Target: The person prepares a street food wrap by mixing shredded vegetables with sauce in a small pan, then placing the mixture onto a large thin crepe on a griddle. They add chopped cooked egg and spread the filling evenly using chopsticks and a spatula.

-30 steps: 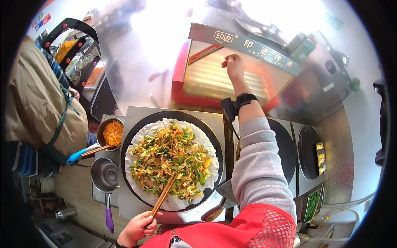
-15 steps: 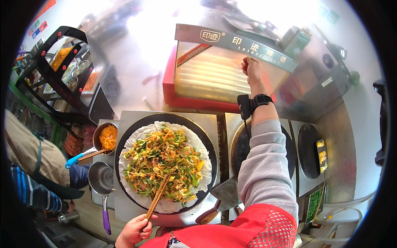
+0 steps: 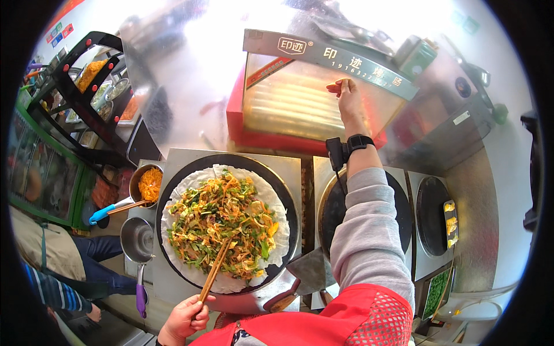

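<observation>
My left hand [image 3: 186,318] is closed around the ends of a pair of wooden chopsticks [image 3: 214,270]. Their tips rest in a heap of chopped vegetables [image 3: 225,222], green and orange shreds, spread over a thin pale pancake [image 3: 276,199]. The pancake lies on a round black griddle [image 3: 193,163]. My right arm stretches far forward over a second round griddle [image 3: 388,222]. At its end my right hand [image 3: 347,97] is raised at the front of a glass-fronted case [image 3: 277,124]; the fingers are bent and pressed together, and what they grip, if anything, cannot be made out.
Left of the griddle stand a pan of orange shreds [image 3: 134,183] and a saucepan with a purple handle [image 3: 137,236]. A wide metal scraper [image 3: 311,270] lies between the griddles. A black rack [image 3: 86,122] holds food tubs. Another person's hand [image 3: 94,313] shows lower left.
My right hand's fingers have turned from a fist toward the left, still near the case. The chopsticks have shifted slightly in the vegetables. The other person at left has moved lower.
</observation>
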`<action>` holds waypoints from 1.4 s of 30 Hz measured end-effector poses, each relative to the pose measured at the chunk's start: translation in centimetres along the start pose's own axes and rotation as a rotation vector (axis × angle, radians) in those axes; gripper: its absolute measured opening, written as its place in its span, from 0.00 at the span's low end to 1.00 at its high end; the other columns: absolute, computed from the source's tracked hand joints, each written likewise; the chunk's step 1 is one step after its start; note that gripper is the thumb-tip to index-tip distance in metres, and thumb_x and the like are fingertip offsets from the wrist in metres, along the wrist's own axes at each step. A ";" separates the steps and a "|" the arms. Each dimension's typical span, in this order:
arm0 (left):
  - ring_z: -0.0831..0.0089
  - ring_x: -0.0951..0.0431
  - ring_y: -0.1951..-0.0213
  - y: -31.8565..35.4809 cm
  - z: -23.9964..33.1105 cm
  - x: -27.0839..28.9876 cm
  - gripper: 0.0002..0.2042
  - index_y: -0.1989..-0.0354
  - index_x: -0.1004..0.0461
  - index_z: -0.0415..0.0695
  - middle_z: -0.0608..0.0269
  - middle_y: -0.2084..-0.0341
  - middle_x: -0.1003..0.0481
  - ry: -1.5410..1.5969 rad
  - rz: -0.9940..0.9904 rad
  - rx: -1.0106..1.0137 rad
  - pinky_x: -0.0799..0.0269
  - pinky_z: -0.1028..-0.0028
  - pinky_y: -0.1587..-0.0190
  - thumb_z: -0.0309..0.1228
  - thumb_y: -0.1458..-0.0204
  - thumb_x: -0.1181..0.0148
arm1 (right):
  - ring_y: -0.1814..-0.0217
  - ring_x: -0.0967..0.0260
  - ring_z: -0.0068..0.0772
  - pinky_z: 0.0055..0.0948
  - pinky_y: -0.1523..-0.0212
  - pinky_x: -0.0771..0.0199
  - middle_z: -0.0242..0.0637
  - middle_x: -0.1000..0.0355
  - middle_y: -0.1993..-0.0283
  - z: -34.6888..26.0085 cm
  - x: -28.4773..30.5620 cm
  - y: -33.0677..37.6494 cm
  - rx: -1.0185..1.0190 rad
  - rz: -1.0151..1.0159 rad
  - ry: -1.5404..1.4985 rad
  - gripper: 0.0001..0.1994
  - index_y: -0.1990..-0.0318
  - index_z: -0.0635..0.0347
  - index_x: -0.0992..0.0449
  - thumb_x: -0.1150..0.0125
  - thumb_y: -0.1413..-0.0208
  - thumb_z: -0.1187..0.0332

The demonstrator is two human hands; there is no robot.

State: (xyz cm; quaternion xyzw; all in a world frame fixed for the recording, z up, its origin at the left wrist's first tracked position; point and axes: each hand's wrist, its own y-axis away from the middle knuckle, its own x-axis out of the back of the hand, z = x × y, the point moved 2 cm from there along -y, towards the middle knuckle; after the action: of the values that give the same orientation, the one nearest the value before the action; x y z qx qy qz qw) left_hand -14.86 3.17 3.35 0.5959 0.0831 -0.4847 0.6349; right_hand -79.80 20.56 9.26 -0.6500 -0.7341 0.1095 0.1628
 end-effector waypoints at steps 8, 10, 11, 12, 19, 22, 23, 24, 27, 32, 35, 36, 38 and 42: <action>0.80 0.48 0.82 -0.3 -0.5 -0.8 0.17 0.39 0.38 0.39 0.67 0.80 0.42 -0.023 0.015 -0.009 0.51 0.80 0.82 0.28 0.34 0.60 | 0.60 0.24 0.29 0.29 0.55 0.30 0.39 0.20 0.64 0.9 2.1 0.1 0.026 -0.201 0.115 0.14 0.62 0.58 0.28 0.61 0.29 0.65; 0.80 0.48 0.82 -0.3 -0.5 -1.0 0.17 0.39 0.38 0.39 0.68 0.80 0.42 -0.004 0.004 -0.008 0.51 0.80 0.82 0.28 0.34 0.60 | 0.60 0.24 0.29 0.29 0.56 0.30 0.40 0.20 0.64 1.4 2.7 0.1 0.024 -0.231 0.160 0.14 0.62 0.58 0.27 0.61 0.30 0.65; 0.80 0.48 0.82 -0.3 -0.6 -1.0 0.17 0.39 0.38 0.39 0.68 0.80 0.42 -0.021 0.012 -0.011 0.51 0.80 0.82 0.28 0.34 0.60 | 0.60 0.24 0.29 0.29 0.56 0.30 0.40 0.20 0.64 1.7 3.0 0.1 0.034 -0.231 0.166 0.14 0.62 0.58 0.27 0.60 0.30 0.65; 0.80 0.48 0.82 -0.3 -0.6 -1.0 0.17 0.39 0.38 0.39 0.68 0.80 0.42 -0.021 0.010 -0.011 0.51 0.80 0.82 0.28 0.34 0.60 | 0.60 0.24 0.30 0.29 0.56 0.29 0.40 0.20 0.63 2.0 3.2 0.2 0.022 -0.223 0.163 0.14 0.62 0.59 0.27 0.60 0.30 0.65; 0.80 0.48 0.82 -0.1 -0.9 -0.9 0.16 0.39 0.38 0.39 0.68 0.80 0.42 -0.008 0.012 -0.013 0.51 0.80 0.82 0.28 0.34 0.59 | 0.62 0.23 0.30 0.28 0.58 0.27 0.41 0.20 0.65 4.4 4.2 1.2 -0.053 -0.149 0.041 0.13 0.64 0.62 0.27 0.58 0.31 0.68; 0.80 0.48 0.82 0.0 -1.1 -1.0 0.16 0.40 0.38 0.39 0.68 0.80 0.42 0.012 -0.009 -0.022 0.51 0.80 0.82 0.28 0.34 0.59 | 0.64 0.23 0.29 0.27 0.59 0.28 0.42 0.20 0.66 4.9 4.3 1.6 -0.019 -0.129 0.002 0.13 0.64 0.61 0.27 0.57 0.32 0.68; 0.80 0.48 0.82 0.0 -1.1 -1.0 0.16 0.40 0.38 0.39 0.68 0.80 0.42 -0.019 0.025 -0.021 0.51 0.80 0.82 0.28 0.34 0.59 | 0.64 0.23 0.29 0.27 0.60 0.28 0.42 0.20 0.67 5.0 4.3 1.7 -0.013 -0.113 0.000 0.12 0.64 0.61 0.27 0.57 0.32 0.68; 0.80 0.48 0.82 0.0 -1.1 -1.0 0.16 0.40 0.38 0.39 0.68 0.80 0.42 -0.026 0.032 -0.021 0.51 0.80 0.82 0.28 0.34 0.59 | 0.64 0.23 0.29 0.27 0.60 0.28 0.42 0.20 0.67 5.1 4.3 1.8 -0.019 -0.116 -0.004 0.12 0.64 0.61 0.27 0.57 0.32 0.68; 0.80 0.48 0.82 -0.1 -1.2 -1.2 0.16 0.39 0.38 0.39 0.68 0.80 0.42 -0.018 0.032 -0.021 0.51 0.80 0.82 0.28 0.34 0.59 | 0.65 0.23 0.28 0.26 0.60 0.29 0.41 0.20 0.67 5.2 4.4 1.9 -0.015 -0.098 -0.008 0.12 0.64 0.61 0.27 0.56 0.32 0.68; 0.80 0.48 0.82 -0.2 -1.3 -1.4 0.17 0.39 0.38 0.39 0.68 0.80 0.42 -0.005 0.025 -0.031 0.51 0.80 0.82 0.28 0.34 0.59 | 0.65 0.24 0.28 0.27 0.60 0.29 0.40 0.20 0.67 5.0 4.4 2.3 -0.009 -0.090 0.009 0.12 0.64 0.61 0.26 0.55 0.32 0.68; 0.81 0.48 0.82 -0.2 -1.5 -1.5 0.17 0.39 0.38 0.39 0.68 0.79 0.42 -0.012 0.036 -0.034 0.51 0.80 0.82 0.28 0.35 0.59 | 0.65 0.24 0.28 0.27 0.60 0.29 0.40 0.20 0.68 4.9 4.3 2.4 -0.007 -0.076 0.032 0.12 0.64 0.61 0.26 0.56 0.33 0.68; 0.81 0.48 0.82 -0.2 -1.5 -1.6 0.17 0.39 0.38 0.39 0.68 0.79 0.42 -0.012 0.039 -0.034 0.51 0.80 0.82 0.27 0.35 0.58 | 0.66 0.24 0.28 0.27 0.60 0.29 0.40 0.20 0.68 4.9 4.3 2.5 -0.007 -0.081 0.031 0.12 0.64 0.61 0.26 0.56 0.32 0.68; 0.81 0.48 0.82 -0.2 -1.7 -1.7 0.17 0.39 0.38 0.39 0.68 0.79 0.42 -0.012 0.045 -0.036 0.51 0.80 0.82 0.27 0.35 0.58 | 0.66 0.24 0.28 0.27 0.60 0.28 0.40 0.20 0.68 5.0 4.2 2.5 0.006 -0.083 0.021 0.12 0.65 0.61 0.26 0.56 0.32 0.68; 0.81 0.48 0.82 -0.1 -1.9 -2.0 0.17 0.39 0.38 0.40 0.68 0.79 0.42 -0.014 0.046 -0.042 0.51 0.80 0.82 0.27 0.35 0.58 | 0.66 0.24 0.28 0.27 0.60 0.28 0.40 0.20 0.68 5.3 3.9 2.4 0.009 -0.059 0.034 0.12 0.65 0.62 0.27 0.56 0.32 0.68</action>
State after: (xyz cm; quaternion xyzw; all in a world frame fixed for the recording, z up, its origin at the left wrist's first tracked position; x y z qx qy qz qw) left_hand -15.10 5.86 4.12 0.5807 0.0750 -0.4722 0.6590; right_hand -80.01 25.05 3.89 -0.6291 -0.7496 0.0968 0.1815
